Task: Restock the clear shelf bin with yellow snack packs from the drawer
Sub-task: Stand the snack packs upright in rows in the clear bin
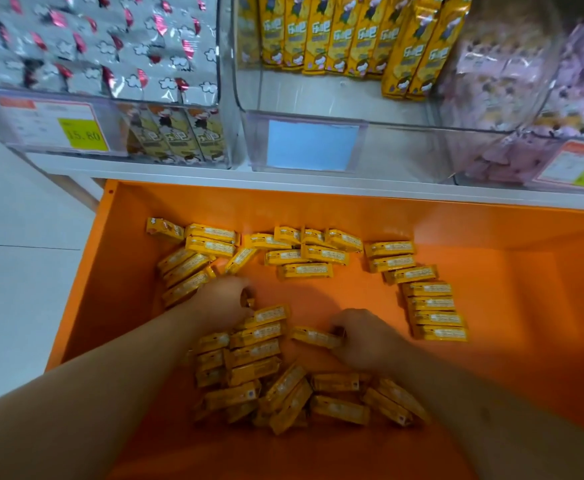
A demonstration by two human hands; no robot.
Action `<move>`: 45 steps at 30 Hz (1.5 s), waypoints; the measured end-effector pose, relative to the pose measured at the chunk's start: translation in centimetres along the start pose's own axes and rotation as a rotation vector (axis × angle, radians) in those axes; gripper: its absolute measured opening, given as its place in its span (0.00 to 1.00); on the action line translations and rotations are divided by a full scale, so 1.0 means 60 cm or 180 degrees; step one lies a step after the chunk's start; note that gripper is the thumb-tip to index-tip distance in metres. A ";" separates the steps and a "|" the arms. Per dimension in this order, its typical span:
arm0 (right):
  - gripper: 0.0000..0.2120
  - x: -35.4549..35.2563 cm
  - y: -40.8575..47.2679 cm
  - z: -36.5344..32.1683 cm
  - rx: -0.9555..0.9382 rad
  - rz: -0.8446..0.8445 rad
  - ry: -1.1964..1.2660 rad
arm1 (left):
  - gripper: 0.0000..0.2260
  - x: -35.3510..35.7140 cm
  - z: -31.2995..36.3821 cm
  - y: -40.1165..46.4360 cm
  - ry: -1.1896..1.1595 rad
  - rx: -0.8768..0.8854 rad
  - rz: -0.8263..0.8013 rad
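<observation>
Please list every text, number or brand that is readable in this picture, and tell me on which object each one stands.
"15.80": on the yellow-green patch of the price label on the left clear bin.
"乐吧", as far as I can read: large characters on the upright yellow snack packs in the middle clear plastic bin.
Blue card on the middle bin: blank.
Right price label: blurred, unreadable.
Print on yellow packs in the orange drawer: too small.

Snack packs (304, 271) are lying in the drawer (512, 271) around both hands (223, 299); the shelf bin (318, 98) is sitting beyond them.
</observation>
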State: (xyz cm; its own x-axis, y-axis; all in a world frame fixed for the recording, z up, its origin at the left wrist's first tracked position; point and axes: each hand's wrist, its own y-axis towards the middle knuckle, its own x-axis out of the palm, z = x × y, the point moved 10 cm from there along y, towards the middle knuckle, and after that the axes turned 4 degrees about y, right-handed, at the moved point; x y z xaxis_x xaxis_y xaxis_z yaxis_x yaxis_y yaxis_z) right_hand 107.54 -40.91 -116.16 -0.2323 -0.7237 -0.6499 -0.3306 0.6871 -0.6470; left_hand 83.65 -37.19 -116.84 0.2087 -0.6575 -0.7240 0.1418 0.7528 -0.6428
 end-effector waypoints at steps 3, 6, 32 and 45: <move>0.11 -0.027 -0.013 -0.003 0.0047 0.0034 0.0062 | 0.19 -0.027 -0.012 -0.018 -0.0101 -0.0088 0.0110; 0.11 -0.075 -0.034 -0.021 0.0057 0.0133 0.0462 | 0.17 -0.091 -0.017 -0.052 -0.0365 -0.0232 0.0515; 0.22 -0.330 -0.384 -0.291 -0.1154 0.1592 0.2608 | 0.21 -0.352 0.211 -0.449 -0.4420 0.0533 0.1229; 0.21 -0.377 -0.358 -0.274 -0.1436 0.1145 0.3511 | 0.19 -0.421 0.188 -0.433 -0.4190 0.0878 0.1491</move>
State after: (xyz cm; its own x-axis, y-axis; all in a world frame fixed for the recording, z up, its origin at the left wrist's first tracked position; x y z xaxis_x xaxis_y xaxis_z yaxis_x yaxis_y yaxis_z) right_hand 104.83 -40.38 -81.02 -0.9464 -0.3171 0.0610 -0.3229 0.9319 -0.1652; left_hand 85.62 -39.81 -79.02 0.9991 0.0432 0.0027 -0.0414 0.9714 -0.2337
